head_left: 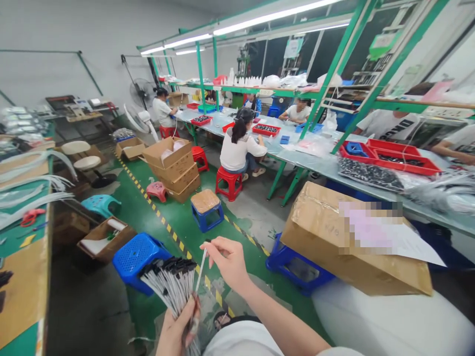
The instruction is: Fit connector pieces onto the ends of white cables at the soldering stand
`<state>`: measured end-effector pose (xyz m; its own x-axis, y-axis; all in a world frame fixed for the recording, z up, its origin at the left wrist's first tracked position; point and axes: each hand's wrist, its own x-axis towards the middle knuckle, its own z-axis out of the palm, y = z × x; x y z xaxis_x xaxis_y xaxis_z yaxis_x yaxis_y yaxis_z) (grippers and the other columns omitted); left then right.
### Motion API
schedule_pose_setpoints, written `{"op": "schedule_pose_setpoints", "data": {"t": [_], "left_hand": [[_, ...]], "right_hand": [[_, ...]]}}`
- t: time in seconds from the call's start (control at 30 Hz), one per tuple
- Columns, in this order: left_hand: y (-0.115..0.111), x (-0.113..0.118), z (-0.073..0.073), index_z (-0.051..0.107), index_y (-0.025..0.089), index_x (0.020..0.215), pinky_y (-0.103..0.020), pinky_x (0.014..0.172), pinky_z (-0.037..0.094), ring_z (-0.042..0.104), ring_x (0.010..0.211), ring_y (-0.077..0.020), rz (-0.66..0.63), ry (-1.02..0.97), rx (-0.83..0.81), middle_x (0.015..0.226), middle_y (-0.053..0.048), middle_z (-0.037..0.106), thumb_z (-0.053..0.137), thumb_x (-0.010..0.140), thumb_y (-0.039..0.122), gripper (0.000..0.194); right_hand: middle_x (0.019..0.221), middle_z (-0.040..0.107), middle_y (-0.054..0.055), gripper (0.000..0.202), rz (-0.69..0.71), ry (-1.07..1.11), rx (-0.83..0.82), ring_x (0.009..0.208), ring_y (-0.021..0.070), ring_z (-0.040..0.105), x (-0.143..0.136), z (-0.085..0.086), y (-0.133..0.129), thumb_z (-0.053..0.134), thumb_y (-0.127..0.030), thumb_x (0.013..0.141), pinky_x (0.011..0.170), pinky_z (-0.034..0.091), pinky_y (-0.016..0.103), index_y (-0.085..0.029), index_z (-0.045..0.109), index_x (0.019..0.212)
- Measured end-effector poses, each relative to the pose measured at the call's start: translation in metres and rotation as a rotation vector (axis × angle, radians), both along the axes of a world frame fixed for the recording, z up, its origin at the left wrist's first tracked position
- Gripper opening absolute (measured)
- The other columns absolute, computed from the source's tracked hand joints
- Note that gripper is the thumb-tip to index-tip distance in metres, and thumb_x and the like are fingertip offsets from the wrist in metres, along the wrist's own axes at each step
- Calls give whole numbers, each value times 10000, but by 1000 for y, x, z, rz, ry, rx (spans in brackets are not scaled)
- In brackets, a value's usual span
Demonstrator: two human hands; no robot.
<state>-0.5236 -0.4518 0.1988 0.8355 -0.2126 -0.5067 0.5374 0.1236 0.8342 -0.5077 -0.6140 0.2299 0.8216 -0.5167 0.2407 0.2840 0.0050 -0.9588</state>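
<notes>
A thick bundle of thin whitish-grey cables [172, 284] with black ends fanned out at the top is held in my left hand [180, 324], low in the middle of the view. My left fingers are wrapped round the bundle. Just above and to the right, my right hand [227, 259] pinches the upper, dark end of a single cable [201, 271] between thumb and fingertips. That cable stands apart from the others, its lower part reaching down to my left hand.
A large cardboard box [315, 237] rests on a blue stool at the right. Another blue stool [139, 257] stands behind the bundle. At the left is a green-topped table [40, 212]. Several people sit at a long workbench [274, 148] with red trays.
</notes>
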Motion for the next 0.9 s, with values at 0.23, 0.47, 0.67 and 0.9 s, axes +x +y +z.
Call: {"op": "schedule_pose_setpoints", "data": {"t": [0.23, 0.47, 0.67, 0.9], "left_hand": [[-9, 1, 6, 665, 128, 765, -151, 382, 169, 257, 406, -24, -8, -33, -48, 496, 58, 440, 911, 578, 604, 567], [-11, 5, 17, 659, 131, 760, -159, 385, 175, 269, 401, -24, 1, -64, -56, 514, 46, 462, 893, 606, 626, 569], [-32, 24, 8, 581, 146, 663, -152, 368, 143, 194, 372, -11, -141, -54, -92, 471, 83, 344, 849, 644, 671, 589], [-78, 42, 10, 611, 135, 680, -146, 371, 125, 190, 375, -7, -229, -53, -68, 459, 76, 365, 873, 612, 657, 588]], "right_hand": [[549, 610, 2, 427, 158, 64, -64, 458, 107, 534, -1, -6, 4, 675, -496, 883, 492, 408, 246, -192, 681, 583], [557, 584, 14, 425, 154, 8, -227, 551, 131, 521, 8, -4, 1, 668, -444, 890, 548, 417, 265, -203, 632, 543], [591, 634, -4, 369, 257, 47, 143, 452, 108, 550, 19, -1, -18, 702, -539, 855, 484, 446, 245, -175, 759, 832], [594, 671, 15, 400, 104, 46, 229, 434, 110, 575, 26, 0, -63, 711, -557, 842, 450, 482, 231, -165, 764, 784]]}}
